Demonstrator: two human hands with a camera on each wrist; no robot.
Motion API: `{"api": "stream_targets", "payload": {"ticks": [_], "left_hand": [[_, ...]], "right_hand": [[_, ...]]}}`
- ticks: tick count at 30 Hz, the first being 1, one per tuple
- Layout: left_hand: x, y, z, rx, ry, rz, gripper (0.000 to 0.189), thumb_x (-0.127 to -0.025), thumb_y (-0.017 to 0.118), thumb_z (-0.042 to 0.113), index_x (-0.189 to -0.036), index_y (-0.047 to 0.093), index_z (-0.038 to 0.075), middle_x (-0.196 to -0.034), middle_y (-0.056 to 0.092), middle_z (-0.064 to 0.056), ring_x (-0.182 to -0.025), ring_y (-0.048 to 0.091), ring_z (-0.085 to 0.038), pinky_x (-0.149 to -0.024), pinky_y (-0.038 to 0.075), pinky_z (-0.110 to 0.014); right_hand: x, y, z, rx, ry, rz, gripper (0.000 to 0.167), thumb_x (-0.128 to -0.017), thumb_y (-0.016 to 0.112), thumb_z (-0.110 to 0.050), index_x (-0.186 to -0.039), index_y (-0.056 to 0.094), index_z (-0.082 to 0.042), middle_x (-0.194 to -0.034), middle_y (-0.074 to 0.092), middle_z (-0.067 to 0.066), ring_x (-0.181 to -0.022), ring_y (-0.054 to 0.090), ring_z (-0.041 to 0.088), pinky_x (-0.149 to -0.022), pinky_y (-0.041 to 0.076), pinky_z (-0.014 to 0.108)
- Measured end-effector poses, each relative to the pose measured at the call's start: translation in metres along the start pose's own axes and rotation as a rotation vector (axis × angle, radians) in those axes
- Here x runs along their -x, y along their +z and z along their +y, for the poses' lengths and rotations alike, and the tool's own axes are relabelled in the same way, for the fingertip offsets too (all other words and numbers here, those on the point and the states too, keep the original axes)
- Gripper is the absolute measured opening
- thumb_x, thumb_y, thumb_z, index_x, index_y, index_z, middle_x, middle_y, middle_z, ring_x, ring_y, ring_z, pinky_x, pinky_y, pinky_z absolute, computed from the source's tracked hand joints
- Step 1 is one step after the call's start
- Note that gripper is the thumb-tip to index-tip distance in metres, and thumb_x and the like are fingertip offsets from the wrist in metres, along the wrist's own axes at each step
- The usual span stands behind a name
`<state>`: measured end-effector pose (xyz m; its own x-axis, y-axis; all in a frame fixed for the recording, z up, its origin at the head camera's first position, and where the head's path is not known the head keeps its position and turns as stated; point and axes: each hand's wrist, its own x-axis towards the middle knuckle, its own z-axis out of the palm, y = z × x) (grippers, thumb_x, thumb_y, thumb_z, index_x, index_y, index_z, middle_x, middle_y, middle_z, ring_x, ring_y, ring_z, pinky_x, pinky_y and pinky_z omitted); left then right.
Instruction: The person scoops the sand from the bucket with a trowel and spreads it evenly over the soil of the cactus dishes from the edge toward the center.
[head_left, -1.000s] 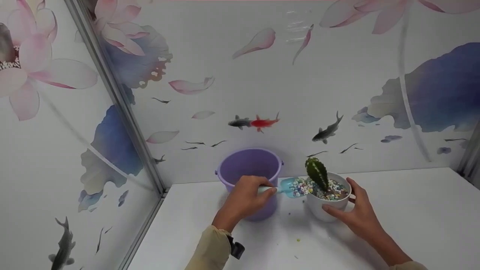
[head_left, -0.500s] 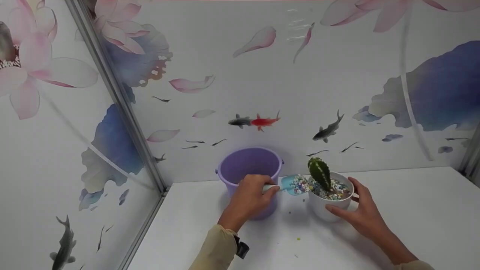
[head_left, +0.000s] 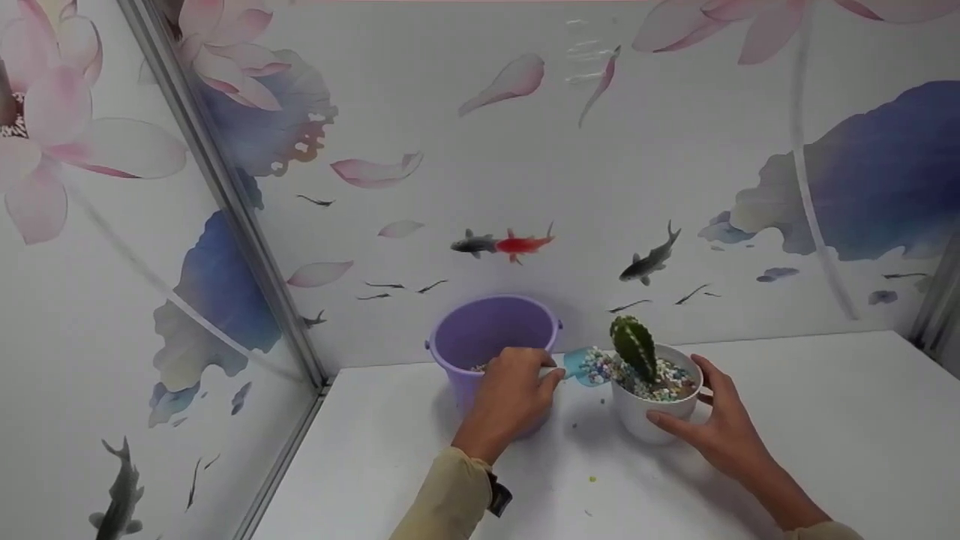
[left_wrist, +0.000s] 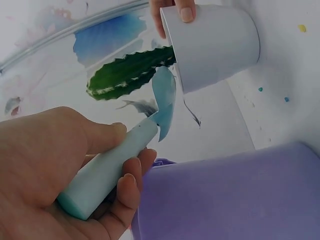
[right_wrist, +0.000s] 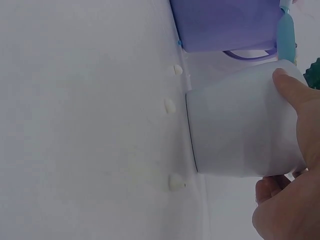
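My left hand (head_left: 510,401) grips the pale handle (left_wrist: 112,167) of a small blue scoop (head_left: 576,365), thumb along one side and fingers curled round the other. Multicoloured pebbles (head_left: 598,366) lie on its blade, which is at the left rim of a white pot (head_left: 651,416). A green cactus (head_left: 632,346) leans left in that pot, with more pebbles (head_left: 673,384) around its base. On the pot's right side, my right hand (head_left: 720,431) holds it between thumb and fingers. In the right wrist view the fingers behind the pot are partly hidden.
A purple bucket (head_left: 495,326) stands left of the pot, behind my left hand, with some pebbles visible inside. Several stray pebbles, one of them yellow (head_left: 592,478), lie on the white table (head_left: 840,427). Printed panels (head_left: 570,165) rise behind and at the left.
My left hand has shifted slightly right, and the scoop's blade has tilted, with less of it showing. The right hand still holds the pot. The view has swung a little.
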<state>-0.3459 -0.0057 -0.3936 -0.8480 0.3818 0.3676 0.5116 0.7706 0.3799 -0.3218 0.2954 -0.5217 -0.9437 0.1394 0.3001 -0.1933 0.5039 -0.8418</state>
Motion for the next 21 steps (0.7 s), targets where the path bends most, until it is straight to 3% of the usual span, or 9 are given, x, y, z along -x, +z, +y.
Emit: {"api": "stream_targets", "payload": {"ticks": [11, 21], "left_hand": [[-0.004, 0.007, 0.008, -0.060, 0.008, 0.045, 0.018, -0.103, 0.077, 0.026, -0.109, 0.084, 0.010, -0.104, 0.083, -0.001, -0.085, 0.073, -0.008, -0.079, 0.060, -0.027], [-0.009, 0.017, 0.014, -0.164, 0.047, 0.111, 0.017, -0.101, 0.079, 0.025, -0.104, 0.084, 0.009, -0.097, 0.082, -0.004, -0.091, 0.078, -0.019, -0.082, 0.064, -0.033]], "right_hand": [[0.001, 0.000, 0.001, -0.003, -0.007, 0.001, 0.125, -0.086, 0.093, -0.046, -0.172, 0.013, -0.004, -0.169, 0.029, 0.028, -0.153, 0.035, 0.048, -0.119, 0.036, 0.072], [0.001, 0.001, -0.001, 0.001, 0.002, 0.007, 0.126, -0.085, 0.094, -0.046, -0.172, 0.013, -0.004, -0.169, 0.029, 0.028, -0.153, 0.036, 0.047, -0.120, 0.036, 0.071]]}}
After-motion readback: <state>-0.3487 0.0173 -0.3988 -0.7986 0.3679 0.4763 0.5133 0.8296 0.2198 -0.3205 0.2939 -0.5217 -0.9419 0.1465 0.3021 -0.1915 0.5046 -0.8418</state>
